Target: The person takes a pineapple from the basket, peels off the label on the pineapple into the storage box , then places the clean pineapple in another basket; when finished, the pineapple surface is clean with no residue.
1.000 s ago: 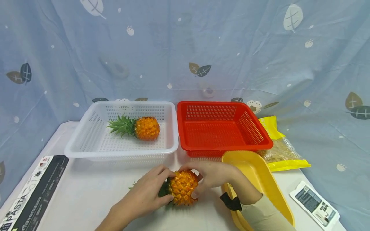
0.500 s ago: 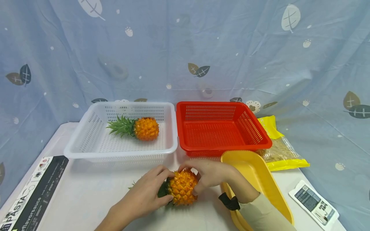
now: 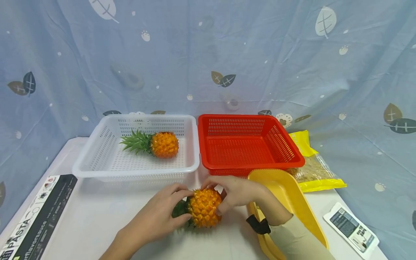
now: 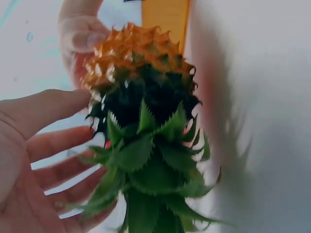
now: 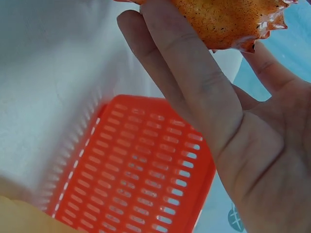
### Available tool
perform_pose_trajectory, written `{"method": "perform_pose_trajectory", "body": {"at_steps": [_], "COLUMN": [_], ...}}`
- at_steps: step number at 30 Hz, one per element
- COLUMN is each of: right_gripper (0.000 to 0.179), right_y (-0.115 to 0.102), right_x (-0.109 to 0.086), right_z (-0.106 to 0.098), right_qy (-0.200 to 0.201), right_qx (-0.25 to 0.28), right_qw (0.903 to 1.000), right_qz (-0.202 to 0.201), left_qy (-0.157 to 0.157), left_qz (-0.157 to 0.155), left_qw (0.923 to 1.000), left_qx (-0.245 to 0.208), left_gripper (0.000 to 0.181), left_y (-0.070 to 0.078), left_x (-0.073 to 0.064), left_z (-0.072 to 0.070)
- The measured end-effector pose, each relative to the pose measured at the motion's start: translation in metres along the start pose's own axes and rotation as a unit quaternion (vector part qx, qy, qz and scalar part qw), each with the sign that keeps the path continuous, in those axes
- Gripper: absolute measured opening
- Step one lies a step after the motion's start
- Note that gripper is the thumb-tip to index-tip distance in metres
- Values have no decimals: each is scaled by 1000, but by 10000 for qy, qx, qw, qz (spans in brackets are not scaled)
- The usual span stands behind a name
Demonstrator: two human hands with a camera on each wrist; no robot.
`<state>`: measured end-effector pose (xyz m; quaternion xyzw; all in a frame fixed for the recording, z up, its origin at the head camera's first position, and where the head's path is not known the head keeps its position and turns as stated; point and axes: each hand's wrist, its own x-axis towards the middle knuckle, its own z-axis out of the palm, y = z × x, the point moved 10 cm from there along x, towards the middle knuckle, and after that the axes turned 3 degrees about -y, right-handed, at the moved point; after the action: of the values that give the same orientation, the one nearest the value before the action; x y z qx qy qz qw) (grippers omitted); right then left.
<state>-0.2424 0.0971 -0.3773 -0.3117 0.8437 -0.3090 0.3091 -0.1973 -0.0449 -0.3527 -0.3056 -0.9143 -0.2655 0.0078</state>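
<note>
A small orange pineapple [image 3: 204, 208] lies on its side above or on the white table, its green crown pointing left. My left hand [image 3: 159, 213] holds it where crown and fruit meet, thumb in front and fingers behind. My right hand [image 3: 234, 193] grips the rounded base end between thumb and fingers. In the left wrist view the green leaves [image 4: 150, 160] stand near the camera, with the left thumb touching the fruit. The right wrist view has the base of the fruit [image 5: 218, 24] against the right fingers. In the head view my left hand hides much of the crown.
Behind stand a white basket [image 3: 81, 170] holding another pineapple [image 3: 164, 144] and a red basket [image 3: 253, 167]. A yellow tray [image 3: 292, 198] sits under the right forearm. A yellow bag [image 3: 312, 169], a white pouch [image 3: 352, 229] and a dark pasta box [image 3: 42, 216] lie around the sides.
Both hands and the pineapple between them have shifted slightly away from the person in the last half second. The leaf tips beyond my left hand are now hidden in the head view.
</note>
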Motion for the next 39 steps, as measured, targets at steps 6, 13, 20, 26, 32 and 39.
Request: {"method": "perform_pose_trajectory", "body": {"at_steps": [6, 13, 20, 26, 32, 39], "right_gripper": [58, 58, 58, 60, 60, 62], "right_y": [-3, -4, -3, -4, -3, 10], "right_x": [-8, -24, -48, -71, -88, -100], "right_z": [-9, -25, -47, -73, -105, -141], "right_qy": [150, 223, 325, 495, 625, 737], "right_qx": [145, 82, -25, -176, -99, 146], "right_qw": [9997, 9996, 9995, 9986, 9979, 9967], "right_qz": [-97, -136, 25, -4, -100, 323], "left_qy": [350, 1079, 1207, 1334, 1327, 1512], "left_qz": [15, 58, 121, 136, -122, -286], "left_qw": [9963, 9884, 9865, 9837, 9806, 9739], "left_qx": [-783, -1068, -1105, -1202, -1438, -1669], "left_gripper": [36, 29, 27, 30, 32, 32], "left_y": [-9, -25, -29, -37, -52, -66], "left_x": [-8, -20, -25, -32, -39, -46], "left_z": [-24, -58, -62, -67, -75, -89]}}
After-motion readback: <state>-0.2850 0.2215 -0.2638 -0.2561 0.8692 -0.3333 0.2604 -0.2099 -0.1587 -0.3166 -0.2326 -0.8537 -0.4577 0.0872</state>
